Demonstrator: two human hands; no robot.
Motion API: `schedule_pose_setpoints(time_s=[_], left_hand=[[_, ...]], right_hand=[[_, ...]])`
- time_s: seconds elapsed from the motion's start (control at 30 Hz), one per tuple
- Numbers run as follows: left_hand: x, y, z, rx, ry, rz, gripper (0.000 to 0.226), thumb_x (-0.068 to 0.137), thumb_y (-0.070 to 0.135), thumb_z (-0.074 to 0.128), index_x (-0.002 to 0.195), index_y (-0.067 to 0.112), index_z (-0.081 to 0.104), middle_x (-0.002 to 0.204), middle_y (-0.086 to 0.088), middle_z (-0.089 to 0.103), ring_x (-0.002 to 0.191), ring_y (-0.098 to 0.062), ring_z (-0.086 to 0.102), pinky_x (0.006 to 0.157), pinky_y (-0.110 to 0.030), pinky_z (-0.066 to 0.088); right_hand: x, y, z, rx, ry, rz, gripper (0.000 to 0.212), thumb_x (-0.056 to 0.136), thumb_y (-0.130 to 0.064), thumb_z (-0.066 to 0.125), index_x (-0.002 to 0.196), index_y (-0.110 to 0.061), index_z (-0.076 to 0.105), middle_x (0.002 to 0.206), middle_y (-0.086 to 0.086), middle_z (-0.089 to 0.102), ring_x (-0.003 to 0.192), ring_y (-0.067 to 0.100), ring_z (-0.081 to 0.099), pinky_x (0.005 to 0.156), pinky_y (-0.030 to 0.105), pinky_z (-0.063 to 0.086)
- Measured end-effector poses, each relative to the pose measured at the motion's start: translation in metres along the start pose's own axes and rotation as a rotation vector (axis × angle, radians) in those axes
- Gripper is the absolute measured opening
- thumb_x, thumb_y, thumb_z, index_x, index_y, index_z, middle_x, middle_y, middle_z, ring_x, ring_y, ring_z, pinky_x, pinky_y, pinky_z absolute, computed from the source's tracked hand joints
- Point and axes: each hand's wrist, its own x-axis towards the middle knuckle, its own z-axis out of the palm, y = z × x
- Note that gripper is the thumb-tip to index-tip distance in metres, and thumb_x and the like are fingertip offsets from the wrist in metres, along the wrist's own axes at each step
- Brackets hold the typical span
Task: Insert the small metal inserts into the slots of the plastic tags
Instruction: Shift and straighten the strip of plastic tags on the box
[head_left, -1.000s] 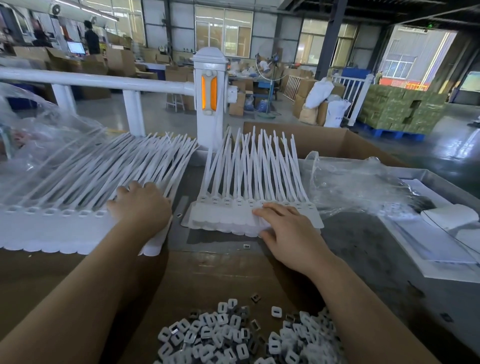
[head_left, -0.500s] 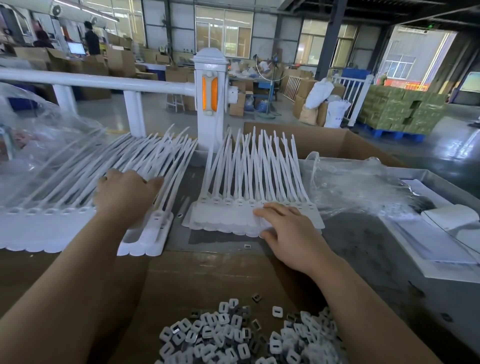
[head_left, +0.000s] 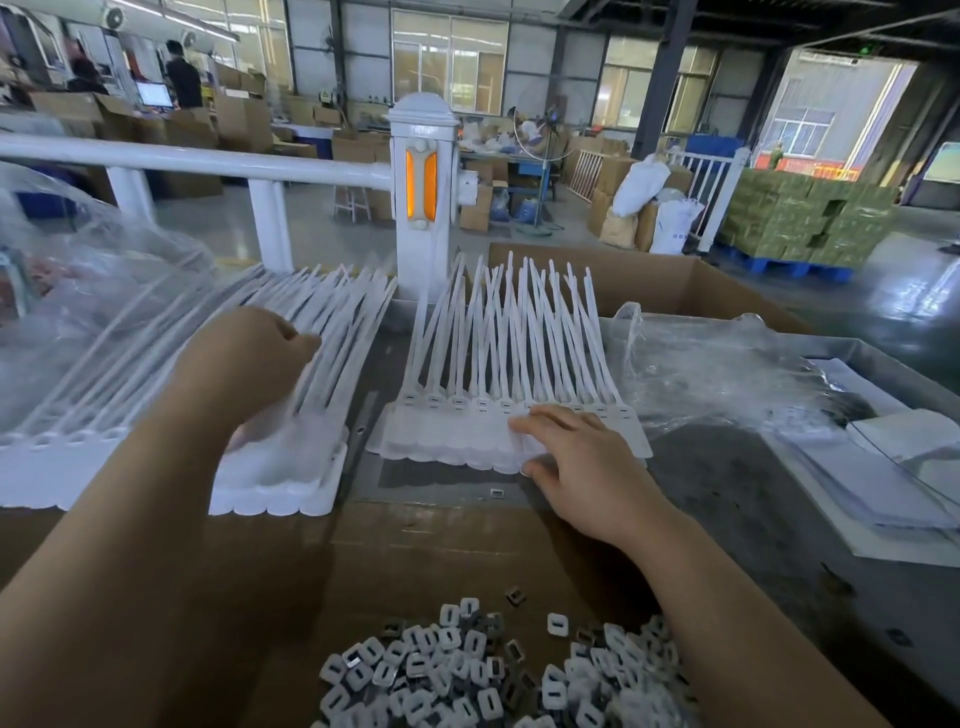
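Warehouse floor behind you: stacked cartons, a white railing post (head_left: 423, 192) with an orange reflector at 12 o'clock, green wrapped pallets (head_left: 800, 218) at 2 o'clock. Work surface: brown cardboard sheet (head_left: 415, 561) over a grey table (head_left: 753, 499).

Item 1. Right-hand strip of plastic tags (head_left: 498, 405), at 12 o'clock, heads toward you, tails fanned away. Small slots show along the head row.

Item 2. Your right hand (head_left: 582, 462), fingers straight and spread, lies flat on the heads of that strip, pressing them down.

Item 3. Left-hand stack of plastic tags (head_left: 280, 467), at 10 o'clock, lying flat, its tails running away to the upper right.

Item 4. Your left hand (head_left: 249, 358), over the tails of the left stack, fingers curled round several of them.

Item 5. Heap of small metal inserts (head_left: 467, 675), at 6 o'clock on the cardboard, between your forearms. One loose insert (head_left: 497, 492) lies just below the right strip.

Item 6. Clear plastic bags (head_left: 717, 374) at 2 o'clock and 10 o'clock.
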Motion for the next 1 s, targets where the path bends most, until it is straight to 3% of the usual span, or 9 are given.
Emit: schedule_pose_setpoints(time_s=[0.13, 0.27, 0.37, 0.47, 0.57, 0.7, 0.83, 0.9, 1.0], left_hand=[[-0.007, 0.009, 0.006, 0.054, 0.045, 0.044, 0.039, 0.098, 0.032, 0.049, 0.084, 0.003, 0.07, 0.076, -0.015, 0.064, 0.069, -0.031, 0.06, 0.064, -0.032, 0.046], [-0.012, 0.019, 0.011, -0.015, 0.176, 0.028, 0.045, 0.103, 0.034, 0.038, 0.103, -0.002, 0.066, 0.112, -0.024, 0.053, 0.087, -0.041, 0.058, 0.083, -0.045, 0.048], [-0.019, 0.036, 0.012, -0.104, 0.25, 0.041, 0.049, 0.103, 0.038, 0.039, 0.103, -0.003, 0.066, 0.12, -0.023, 0.047, 0.091, -0.042, 0.057, 0.086, -0.047, 0.045], [-0.033, 0.062, 0.013, -0.163, 0.326, 0.114, 0.05, 0.102, 0.046, 0.042, 0.101, 0.001, 0.065, 0.121, -0.018, 0.046, 0.09, -0.039, 0.059, 0.085, -0.047, 0.049], [-0.055, 0.088, 0.013, -0.054, 0.465, 0.257, 0.053, 0.098, 0.052, 0.044, 0.094, 0.004, 0.063, 0.113, -0.017, 0.051, 0.085, -0.032, 0.058, 0.074, -0.043, 0.049], [-0.079, 0.116, 0.018, -0.082, 0.496, 0.52, 0.05, 0.093, 0.053, 0.049, 0.082, 0.006, 0.066, 0.096, -0.013, 0.056, 0.081, -0.029, 0.057, 0.068, -0.04, 0.044], [-0.081, 0.121, 0.02, -0.228, 0.376, 0.72, 0.041, 0.094, 0.043, 0.05, 0.093, 0.008, 0.071, 0.096, -0.009, 0.057, 0.089, -0.027, 0.058, 0.075, -0.037, 0.042], [-0.082, 0.12, 0.018, -0.293, 0.375, 0.732, 0.034, 0.095, 0.039, 0.049, 0.101, 0.011, 0.066, 0.098, -0.005, 0.058, 0.091, -0.024, 0.057, 0.078, -0.035, 0.042], [-0.084, 0.114, 0.015, -0.314, 0.342, 0.971, 0.027, 0.097, 0.034, 0.051, 0.076, 0.018, 0.055, 0.07, 0.005, 0.052, 0.062, -0.015, 0.05, 0.057, -0.031, 0.041]], right_hand=[[0.001, 0.0, 0.001, 0.003, 0.005, -0.001, 0.048, 0.101, -0.031, 0.054, 0.147, -0.038, 0.043, 0.158, -0.012, 0.034, 0.143, 0.017, 0.032, 0.117, 0.038, 0.028], [0.0, 0.0, 0.001, 0.008, 0.014, -0.006, 0.048, 0.101, -0.031, 0.054, 0.147, -0.038, 0.043, 0.158, -0.012, 0.034, 0.143, 0.016, 0.032, 0.116, 0.038, 0.028], [0.001, -0.002, -0.001, 0.018, -0.001, 0.011, 0.045, 0.1, -0.034, 0.055, 0.145, -0.037, 0.047, 0.156, -0.012, 0.038, 0.143, 0.015, 0.033, 0.116, 0.036, 0.028], [0.001, -0.017, -0.018, 0.384, 0.017, 0.063, 0.041, 0.095, -0.054, 0.052, 0.13, -0.035, 0.061, 0.137, -0.015, 0.059, 0.129, 0.006, 0.049, 0.111, 0.031, 0.035], [-0.003, -0.033, -0.04, 0.863, -0.129, -0.023, 0.05, 0.08, -0.073, 0.048, 0.119, -0.045, 0.064, 0.115, -0.023, 0.07, 0.109, -0.003, 0.062, 0.095, 0.027, 0.05], [-0.007, -0.041, -0.047, 1.111, -0.263, -0.117, 0.037, 0.086, -0.039, 0.071, 0.12, -0.043, 0.059, 0.114, -0.025, 0.07, 0.109, -0.002, 0.064, 0.087, 0.014, 0.051], [-0.005, -0.039, -0.044, 1.273, -0.173, -0.026, 0.022, 0.088, -0.022, 0.064, 0.102, -0.035, 0.076, 0.104, -0.004, 0.075, 0.105, 0.016, 0.069, 0.083, 0.027, 0.056], [-0.001, -0.029, -0.046, 1.391, -0.09, 0.098, 0.024, 0.093, -0.016, 0.062, 0.106, -0.03, 0.076, 0.106, 0.007, 0.075, 0.101, 0.026, 0.071, 0.077, 0.037, 0.059], [0.002, -0.01, -0.051, 1.476, 0.022, 0.294, 0.025, 0.093, -0.01, 0.058, 0.109, -0.017, 0.076, 0.11, 0.017, 0.073, 0.097, 0.033, 0.071, 0.068, 0.044, 0.059]])
